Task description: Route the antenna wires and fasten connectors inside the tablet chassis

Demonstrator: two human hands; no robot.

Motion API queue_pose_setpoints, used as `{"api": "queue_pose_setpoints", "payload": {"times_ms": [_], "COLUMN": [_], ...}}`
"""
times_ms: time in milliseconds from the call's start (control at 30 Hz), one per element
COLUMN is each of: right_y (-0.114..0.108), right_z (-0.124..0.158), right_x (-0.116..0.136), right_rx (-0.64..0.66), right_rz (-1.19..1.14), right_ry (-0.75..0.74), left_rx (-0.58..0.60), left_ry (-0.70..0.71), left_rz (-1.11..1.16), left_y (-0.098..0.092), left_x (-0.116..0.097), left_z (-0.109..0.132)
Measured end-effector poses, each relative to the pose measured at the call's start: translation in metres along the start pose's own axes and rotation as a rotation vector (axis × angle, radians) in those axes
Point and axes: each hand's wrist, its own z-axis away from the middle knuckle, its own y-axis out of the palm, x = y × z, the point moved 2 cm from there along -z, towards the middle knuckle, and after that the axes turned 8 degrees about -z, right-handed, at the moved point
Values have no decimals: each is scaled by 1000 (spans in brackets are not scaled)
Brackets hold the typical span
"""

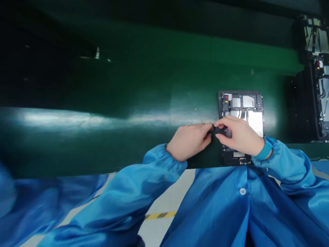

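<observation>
An opened tablet-like device lies on the green bench top near its front edge, its silver plates, black frame and small parts showing. Over its left side, my right hand pinches a small black piece between thumb and fingers. Just left of the device, my left hand has its thumb and fingertips closed at the other end of that black piece. The fingertips of both hands nearly meet. What kind of part the black piece is, I cannot make out. My right hand covers the middle of the device.
More opened devices stand in dark holders at the right end of the green bench. A small pale object is at the back left, in shadow. Blue cloth of another person shows at the lower left.
</observation>
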Motion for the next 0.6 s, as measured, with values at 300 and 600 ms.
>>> {"api": "queue_pose_setpoints", "payload": {"times_ms": [300, 600], "right_y": [-4, -39], "right_z": [-5, 3], "right_x": [2, -15], "right_rx": [135, 258], "right_rz": [-7, 23], "right_ry": [-44, -190], "left_rx": [-579, -223], "left_ry": [2, -114], "left_rz": [360, 1171], "left_y": [-13, 26], "left_x": [-6, -25], "left_z": [30, 10]}}
